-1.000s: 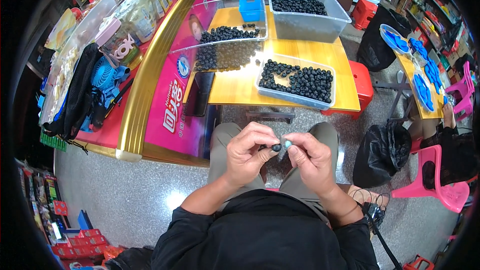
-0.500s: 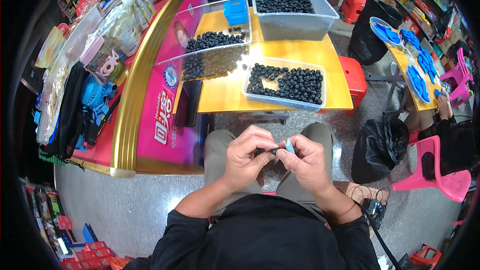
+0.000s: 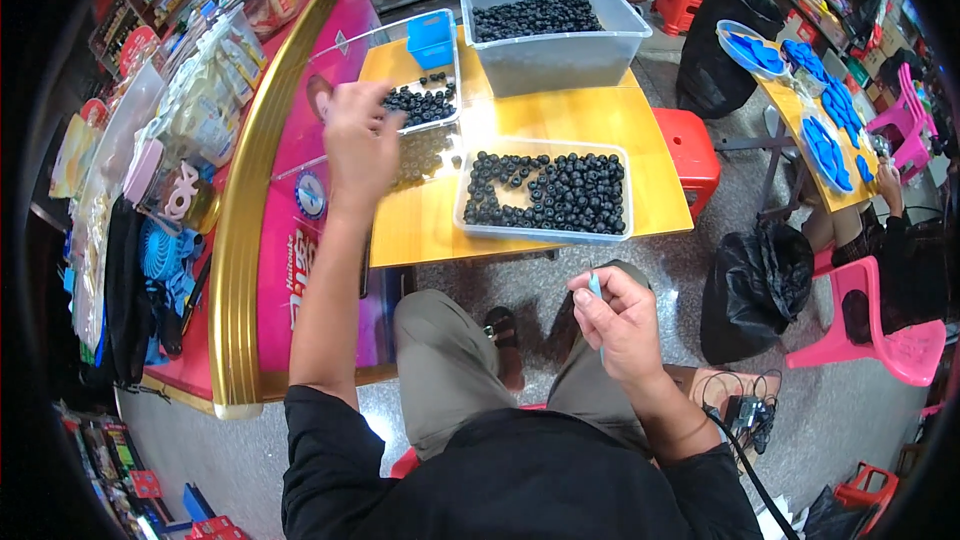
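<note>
on my feed the left hand [image 3: 360, 145] is at the left part of a clear, shallow plastic tray [image 3: 459, 90] w/ small round black pcs [image 3: 428, 106] in it; hand's blurred, fingers loosely spread, so i can't tell if it holds anything. my right hand [image 3: 618, 320] is well apart from it, thumb & fingers pinched on a slim light-blue tool [image 3: 595, 285], approx. upright. on the yellow wooden tabletop [image 3: 650, 180], a translucent rect. plastic container [image 3: 545, 235] near the front edge holds more black pcs; behind it, a big cloudy plastic tub [image 3: 555, 68] has a heap too. bright-blue plastic basket [image 3: 431, 46] sits at the tray's far end.
</note>
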`<act>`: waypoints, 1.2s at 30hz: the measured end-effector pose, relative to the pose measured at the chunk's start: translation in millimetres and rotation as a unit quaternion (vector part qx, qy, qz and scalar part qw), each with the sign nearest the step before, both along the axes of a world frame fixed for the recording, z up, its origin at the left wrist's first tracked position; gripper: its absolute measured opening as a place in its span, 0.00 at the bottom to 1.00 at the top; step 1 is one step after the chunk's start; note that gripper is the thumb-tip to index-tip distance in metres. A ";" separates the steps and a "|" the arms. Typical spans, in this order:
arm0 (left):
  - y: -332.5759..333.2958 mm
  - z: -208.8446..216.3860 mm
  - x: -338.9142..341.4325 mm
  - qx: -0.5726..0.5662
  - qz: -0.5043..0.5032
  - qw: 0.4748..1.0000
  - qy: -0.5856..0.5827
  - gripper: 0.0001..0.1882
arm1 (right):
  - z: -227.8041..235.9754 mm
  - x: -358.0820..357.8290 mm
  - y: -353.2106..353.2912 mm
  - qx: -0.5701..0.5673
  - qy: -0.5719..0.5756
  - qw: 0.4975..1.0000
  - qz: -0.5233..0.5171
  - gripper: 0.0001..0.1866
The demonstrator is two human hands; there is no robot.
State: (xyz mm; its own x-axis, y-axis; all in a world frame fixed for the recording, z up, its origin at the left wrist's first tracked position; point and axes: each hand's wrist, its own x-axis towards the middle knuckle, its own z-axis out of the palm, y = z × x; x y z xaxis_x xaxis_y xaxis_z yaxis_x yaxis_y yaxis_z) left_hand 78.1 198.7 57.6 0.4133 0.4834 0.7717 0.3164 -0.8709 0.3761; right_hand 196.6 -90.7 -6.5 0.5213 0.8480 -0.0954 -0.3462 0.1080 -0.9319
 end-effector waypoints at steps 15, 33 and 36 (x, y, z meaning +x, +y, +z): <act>-56.3 -103.7 126.4 -0.072 -0.157 0.915 0.365 0.09 | -5.0 12.2 2.7 -0.018 0.039 0.999 -0.012 0.06; -69.9 -88.3 64.2 -0.222 -0.189 0.943 0.162 0.06 | -2.5 1.1 0.1 0.008 -0.009 1.000 -0.024 0.05; -111.8 -71.3 27.3 -0.444 -0.295 0.845 0.045 0.06 | -5.6 2.1 -2.4 0.016 -0.003 1.000 -0.024 0.05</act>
State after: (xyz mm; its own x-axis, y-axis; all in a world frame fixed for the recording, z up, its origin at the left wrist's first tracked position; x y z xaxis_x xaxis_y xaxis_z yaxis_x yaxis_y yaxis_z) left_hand 105.4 86.9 -13.7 0.8225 0.5443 0.1651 -0.0120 -0.2737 0.9618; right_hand 198.7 -93.1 -12.1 0.5613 0.8249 -0.0664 -0.3350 0.1532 -0.9297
